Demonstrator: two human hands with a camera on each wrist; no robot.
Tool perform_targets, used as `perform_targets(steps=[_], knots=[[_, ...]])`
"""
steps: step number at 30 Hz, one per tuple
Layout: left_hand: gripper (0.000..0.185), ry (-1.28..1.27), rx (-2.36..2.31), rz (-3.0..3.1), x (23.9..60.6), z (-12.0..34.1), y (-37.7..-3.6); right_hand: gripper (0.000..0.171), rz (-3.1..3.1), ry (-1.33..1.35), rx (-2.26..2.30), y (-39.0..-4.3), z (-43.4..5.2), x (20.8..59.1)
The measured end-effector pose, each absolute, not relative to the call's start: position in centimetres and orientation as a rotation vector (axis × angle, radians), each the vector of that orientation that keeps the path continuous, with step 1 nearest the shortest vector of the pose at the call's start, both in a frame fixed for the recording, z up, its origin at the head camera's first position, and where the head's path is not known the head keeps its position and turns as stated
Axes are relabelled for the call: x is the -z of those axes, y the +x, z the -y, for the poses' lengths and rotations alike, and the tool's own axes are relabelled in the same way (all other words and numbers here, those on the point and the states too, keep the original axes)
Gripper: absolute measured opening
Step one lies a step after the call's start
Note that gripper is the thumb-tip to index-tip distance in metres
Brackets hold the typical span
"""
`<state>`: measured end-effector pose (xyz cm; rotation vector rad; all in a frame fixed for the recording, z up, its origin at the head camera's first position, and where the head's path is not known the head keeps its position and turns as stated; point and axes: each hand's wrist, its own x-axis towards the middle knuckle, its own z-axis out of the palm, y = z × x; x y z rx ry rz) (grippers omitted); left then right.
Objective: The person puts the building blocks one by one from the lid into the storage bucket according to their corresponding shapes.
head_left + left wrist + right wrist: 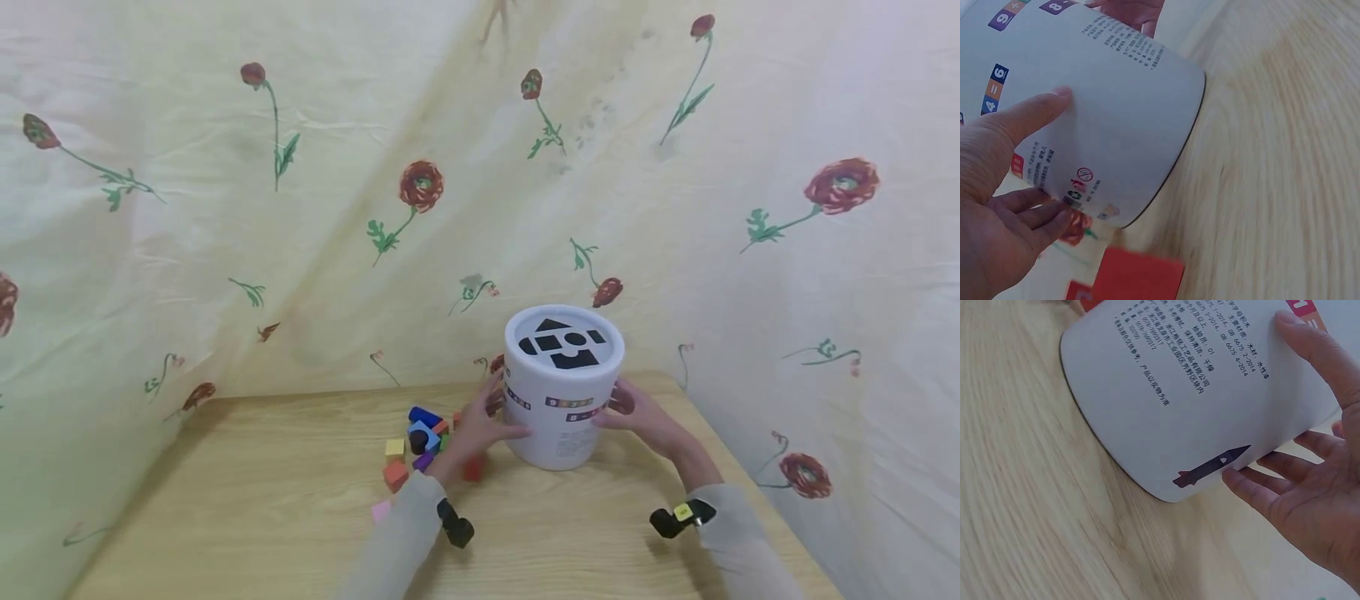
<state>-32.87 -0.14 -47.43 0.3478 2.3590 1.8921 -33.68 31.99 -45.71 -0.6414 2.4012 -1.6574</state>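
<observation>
So we've got a white cylindrical tub [551, 425] upright at the pale wood-grain tabletop [262, 500]; we can't tell if its base fully touches. Both hands are clamped on it: left hand [476, 429] on the tub's left side, right hand [648, 417] on its right, thumbs on the near face. Only the head view gives us the tub's white top with black shapes [562, 340]. Left wrist view adds a small crossed-out circle icon [1085, 174] and a flat-faced red block [1138, 275] near the base; right wrist view, a dark rocket-like print [1213, 467] low down. Left of the tub: a pile of small coloured blocks [423, 437]. Behind it: cream cloth with red flowers [337, 125].
</observation>
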Motion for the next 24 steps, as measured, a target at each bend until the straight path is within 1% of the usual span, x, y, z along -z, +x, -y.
perform_targets(steps=[5,12,18,24], knots=[[0.108,0.345,-1.844,-2.363,47.2,2.1,-32.9,0.086,-2.414,-0.617,1.65,-33.5,-30.4,45.7],[0.11,0.403,-1.757,-2.429,47.2,4.3,-33.0,0.09,-2.421,-0.624,1.672,-33.0,-28.4,45.8],[0.109,0.459,-1.765,-2.414,47.4,5.6,-33.3,0.089,-2.433,-0.607,1.679,-32.6,-27.0,45.8],[0.108,0.498,-1.762,-2.402,47.5,6.4,-33.7,0.093,-2.427,-0.549,1.692,-32.4,-26.1,45.8]])
